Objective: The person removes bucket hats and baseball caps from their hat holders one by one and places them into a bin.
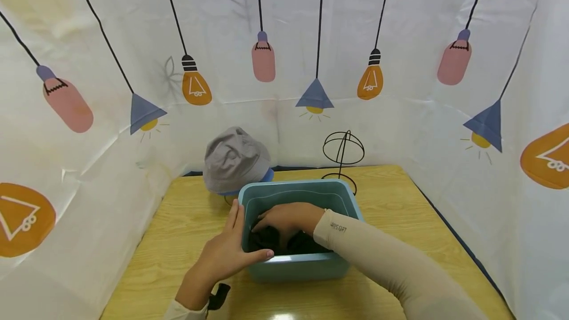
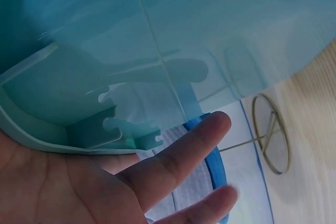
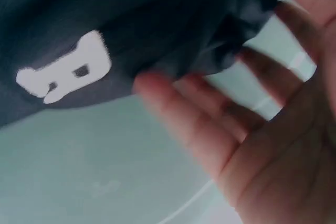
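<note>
A pale blue-green plastic bin stands near the middle of the wooden table. My left hand steadies its near left corner, with the thumb over the front rim and straight fingers along the left side. In the left wrist view the palm of that hand lies against the bin's outer wall. Down inside the bin reaches my right hand. Its relaxed fingers touch the edge of a dark cloth item bearing a white patch. Some fingertips are hidden behind the cloth.
A grey bucket hat with a blue edge sits behind the bin's left side. To the right of it, a black wire stand rises behind the bin. White curtains printed with lamps surround the table.
</note>
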### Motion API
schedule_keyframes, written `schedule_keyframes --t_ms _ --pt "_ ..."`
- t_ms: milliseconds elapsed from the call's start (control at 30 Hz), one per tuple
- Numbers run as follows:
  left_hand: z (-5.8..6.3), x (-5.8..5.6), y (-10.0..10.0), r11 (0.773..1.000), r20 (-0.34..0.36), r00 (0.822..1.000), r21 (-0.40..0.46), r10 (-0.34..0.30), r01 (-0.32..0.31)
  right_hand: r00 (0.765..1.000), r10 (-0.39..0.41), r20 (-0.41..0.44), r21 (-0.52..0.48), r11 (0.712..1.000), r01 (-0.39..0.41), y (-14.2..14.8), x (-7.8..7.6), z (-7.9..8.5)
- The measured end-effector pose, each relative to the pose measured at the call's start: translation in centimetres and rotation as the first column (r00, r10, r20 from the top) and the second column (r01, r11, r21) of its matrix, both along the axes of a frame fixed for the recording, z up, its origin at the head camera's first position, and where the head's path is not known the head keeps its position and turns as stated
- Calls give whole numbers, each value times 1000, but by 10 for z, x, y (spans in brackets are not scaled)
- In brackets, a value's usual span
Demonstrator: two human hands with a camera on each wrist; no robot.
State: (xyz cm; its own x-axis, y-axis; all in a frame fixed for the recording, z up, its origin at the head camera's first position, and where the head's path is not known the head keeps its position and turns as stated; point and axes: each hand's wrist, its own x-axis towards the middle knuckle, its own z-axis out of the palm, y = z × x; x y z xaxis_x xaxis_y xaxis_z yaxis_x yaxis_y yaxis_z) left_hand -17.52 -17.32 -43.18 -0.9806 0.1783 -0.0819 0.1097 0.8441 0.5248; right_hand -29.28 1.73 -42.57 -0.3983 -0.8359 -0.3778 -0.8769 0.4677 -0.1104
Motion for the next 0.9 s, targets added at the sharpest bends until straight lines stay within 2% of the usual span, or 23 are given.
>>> schedule_keyframes --t_ms 200,333,467,733,900 --pt "-3 -1 1 999 -47 999 -35 -14 12 996 -89 10 -36 995 89 25 3 24" --pt "-4 -2 0 999 -75 997 -50 -16 13 990 -140 20 -111 984 141 42 0 44" --pt "-5 -3 1 999 -65 998 -45 -18 15 983 -182 22 -189 965 183 59 0 57" --pt "-4 -2 2 999 -57 998 -31 -13 12 943 -318 103 -290 897 334 97 16 77" --pt "-2 -1 2 999 -63 998 -32 -7 5 922 -362 139 -329 861 388 121 26 84"
